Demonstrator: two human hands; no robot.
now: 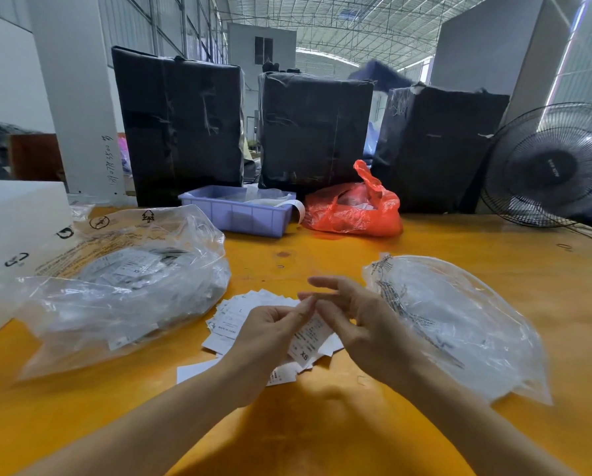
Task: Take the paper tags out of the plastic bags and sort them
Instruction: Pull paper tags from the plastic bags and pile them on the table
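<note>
A loose heap of white paper tags (234,316) lies on the orange table (322,424) in front of me. My left hand (267,338) pinches a small stack of tags (306,341), the top one marked XS, just above the heap. My right hand (353,317) is close beside it, its fingers spread and loosely bent, touching the top of that stack. A large clear plastic bag (126,286) full of bagged tags lies at the left. At the right lies a flat, nearly empty clear plastic bag (459,324).
A lilac plastic tray (236,213) and a red plastic bag (354,209) stand behind the work area. Three black-wrapped bales (315,132) line the table's far side. A black fan (552,166) stands at the right, a white box (16,235) at the left.
</note>
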